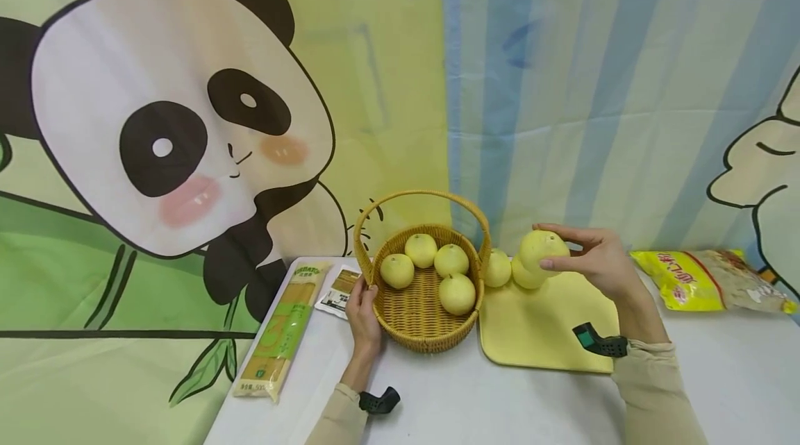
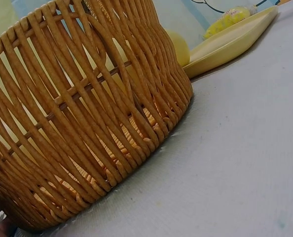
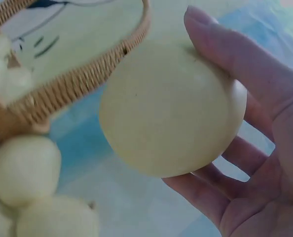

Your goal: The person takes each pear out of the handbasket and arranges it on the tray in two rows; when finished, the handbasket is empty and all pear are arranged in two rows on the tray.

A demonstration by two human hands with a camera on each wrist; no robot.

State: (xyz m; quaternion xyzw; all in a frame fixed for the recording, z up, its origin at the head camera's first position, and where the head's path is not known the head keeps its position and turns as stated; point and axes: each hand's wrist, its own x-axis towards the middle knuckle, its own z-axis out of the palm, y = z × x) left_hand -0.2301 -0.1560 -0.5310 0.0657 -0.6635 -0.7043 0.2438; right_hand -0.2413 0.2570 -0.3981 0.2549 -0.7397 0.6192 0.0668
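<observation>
- Right hand (image 1: 594, 261): fingers clamped round fruit (image 1: 539, 246), raised near tray (image 1: 544, 341)
- Left hand (image 1: 365, 320): touching basket (image 1: 419, 341) side, finger curl unclear
- White table (image 1: 487, 407); panda backdrop (image 1: 381, 28) behind

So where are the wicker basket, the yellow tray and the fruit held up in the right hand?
Wicker basket (image 1: 409, 303): head view, on its bare woven floor.
Yellow tray (image 1: 540, 337): head view, on its bare near part.
Held fruit (image 3: 168, 111): right wrist view, on the middle of its smooth side.
</observation>
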